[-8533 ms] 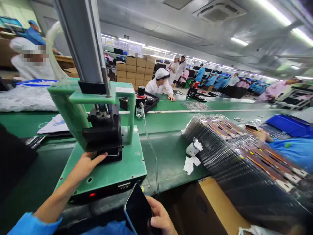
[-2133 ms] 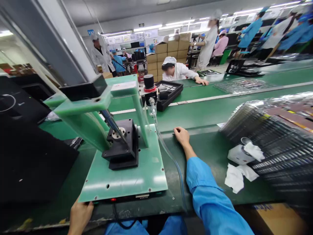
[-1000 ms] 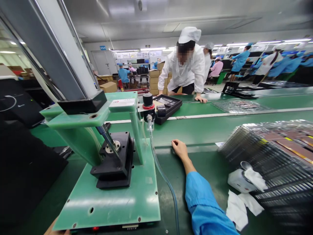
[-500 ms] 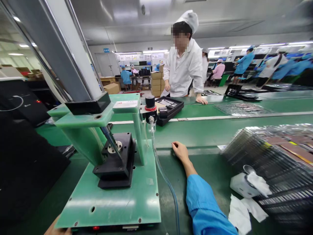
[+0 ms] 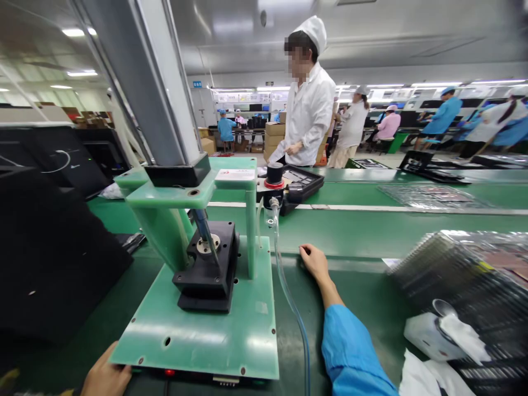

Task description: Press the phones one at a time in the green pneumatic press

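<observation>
A pneumatic press (image 5: pixel 198 341) with a green base stands before me, its upright cylinder reaching out of view at the top. Under its frame, the rod comes down onto a black block (image 5: pixel 210 264). At the near left corner of the base is my left hand (image 5: pixel 108 371), touching or close to the front edge; its fingers are partly hidden. My right hand (image 5: pixel 315 262) rests on the green bench (image 5: pixel 305 308), loosely curled, with nothing visible in it. Between it and the press runs a clear air hose (image 5: pixel 284 291) from the regulator (image 5: pixel 274 184).
Stacked clear plastic trays (image 5: pixel 457 275) stand at right, with a white container (image 5: pixel 433 335) and tissues (image 5: pixel 421 374) before them. Black equipment (image 5: pixel 45 264) fills the left. A black tray (image 5: pixel 305 190) lies behind the regulator. Across the bench stands a person in white (image 5: pixel 309 110); others work farther back.
The view has shifted, so the press and both hands appear farther right. The person in white has lifted a hand off the bench and turned leftward. My right hand stays curled on the bench.
</observation>
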`<state>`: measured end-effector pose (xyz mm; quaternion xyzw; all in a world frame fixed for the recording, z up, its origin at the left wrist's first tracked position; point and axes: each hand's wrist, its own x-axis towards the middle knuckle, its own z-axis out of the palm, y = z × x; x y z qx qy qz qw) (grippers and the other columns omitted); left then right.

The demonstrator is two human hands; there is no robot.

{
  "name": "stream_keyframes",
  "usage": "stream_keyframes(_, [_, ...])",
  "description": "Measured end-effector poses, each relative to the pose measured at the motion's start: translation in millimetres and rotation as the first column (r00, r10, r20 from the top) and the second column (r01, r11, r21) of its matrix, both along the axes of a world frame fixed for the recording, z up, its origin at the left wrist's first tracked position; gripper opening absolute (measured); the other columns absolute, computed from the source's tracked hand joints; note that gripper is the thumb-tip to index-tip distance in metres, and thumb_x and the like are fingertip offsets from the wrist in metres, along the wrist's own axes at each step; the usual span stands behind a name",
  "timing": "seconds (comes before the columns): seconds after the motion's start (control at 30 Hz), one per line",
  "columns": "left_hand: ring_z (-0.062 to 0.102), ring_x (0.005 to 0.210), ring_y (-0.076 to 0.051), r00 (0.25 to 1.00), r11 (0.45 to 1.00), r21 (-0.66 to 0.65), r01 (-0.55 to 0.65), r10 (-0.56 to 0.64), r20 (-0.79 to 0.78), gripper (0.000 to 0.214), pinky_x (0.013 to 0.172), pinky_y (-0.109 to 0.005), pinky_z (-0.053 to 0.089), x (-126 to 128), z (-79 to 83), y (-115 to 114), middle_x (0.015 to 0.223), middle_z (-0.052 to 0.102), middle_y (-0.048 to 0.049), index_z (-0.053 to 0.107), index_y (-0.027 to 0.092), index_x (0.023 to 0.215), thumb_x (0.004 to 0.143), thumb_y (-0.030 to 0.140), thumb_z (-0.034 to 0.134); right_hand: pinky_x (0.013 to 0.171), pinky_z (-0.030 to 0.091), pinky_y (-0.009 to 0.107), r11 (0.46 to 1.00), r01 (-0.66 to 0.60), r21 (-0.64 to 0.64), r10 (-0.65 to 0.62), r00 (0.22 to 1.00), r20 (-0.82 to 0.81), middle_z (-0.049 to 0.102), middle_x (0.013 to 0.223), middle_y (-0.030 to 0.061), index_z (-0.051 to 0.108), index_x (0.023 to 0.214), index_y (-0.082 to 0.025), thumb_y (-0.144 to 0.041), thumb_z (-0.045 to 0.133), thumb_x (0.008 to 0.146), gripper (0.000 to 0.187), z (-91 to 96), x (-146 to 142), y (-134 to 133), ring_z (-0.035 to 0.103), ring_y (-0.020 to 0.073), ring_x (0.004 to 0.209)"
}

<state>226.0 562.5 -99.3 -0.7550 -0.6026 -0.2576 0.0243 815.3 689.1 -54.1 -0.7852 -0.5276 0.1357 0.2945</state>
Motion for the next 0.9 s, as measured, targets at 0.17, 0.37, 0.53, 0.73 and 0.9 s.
stream_keyframes(0.17, [0.069,0.060,-0.021,0.998,0.989,0.142,0.042,-0.047,0.032,0.019,0.054,-0.025,0.056,16.8,22.2,0.1,0.070,0.071,-0.0008,0.063,0.025,0.065,0.075,0.021,0.047,0.078,0.043,0.033,1.000,-0.016,-0.025,0.016,1.000,-0.009,0.071,0.100,0.0073,0.070,0.097,-0.019,-0.041,0.043,0.086,0.036,-2.4,1.7,-1.0,0.063,0.0248,0.094])
stream_keyframes(0.37, [0.070,0.066,-0.018,0.999,0.993,0.117,0.031,-0.036,0.040,0.020,0.059,-0.021,0.055,24.2,29.8,-3.3,0.072,0.070,-0.0019,0.067,0.021,0.074,0.075,0.017,0.047,0.078,0.044,0.037,0.996,-0.024,-0.085,0.024,1.000,0.002,0.070,0.102,0.0101,0.069,0.100,-0.019,-0.059,0.034,0.075,0.059,-1.3,2.8,-1.1,0.062,0.0289,0.096])
stream_keyframes(0.53, [0.066,0.065,-0.018,0.996,1.000,0.031,-0.002,-0.001,0.086,0.019,0.059,-0.023,0.053,29.6,31.2,-8.5,0.069,0.067,-0.0026,0.064,0.021,0.072,0.079,0.018,0.047,0.079,0.046,0.041,0.991,-0.036,-0.126,0.039,0.999,0.017,0.069,0.101,0.0163,0.069,0.097,-0.015,-0.068,0.028,0.065,0.074,7.1,-1.5,-3.4,0.063,0.0335,0.096])
stream_keyframes(0.73, [0.066,0.072,-0.019,0.994,0.999,-0.023,-0.033,0.036,0.101,0.018,0.074,-0.028,0.053,29.9,23.2,-11.6,0.073,0.067,-0.0023,0.063,0.021,0.075,0.083,0.018,0.047,0.076,0.049,0.044,0.987,-0.014,-0.160,0.017,1.000,0.017,0.069,0.101,0.0162,0.070,0.099,-0.017,-0.075,0.037,0.060,0.078,-13.9,17.6,6.7,0.063,0.0368,0.094])
stream_keyframes(0.9, [0.061,0.067,-0.018,0.991,0.997,-0.063,-0.053,0.061,0.123,0.021,0.070,-0.027,0.050,31.6,23.9,-13.5,0.066,0.061,-0.0021,0.056,0.020,0.066,0.084,0.017,0.045,0.073,0.052,0.041,0.998,-0.060,-0.037,0.060,0.998,0.001,0.069,0.093,0.0154,0.072,0.095,-0.018,-0.073,0.046,0.065,0.068,-34.8,29.0,12.9,0.064,0.0335,0.084])
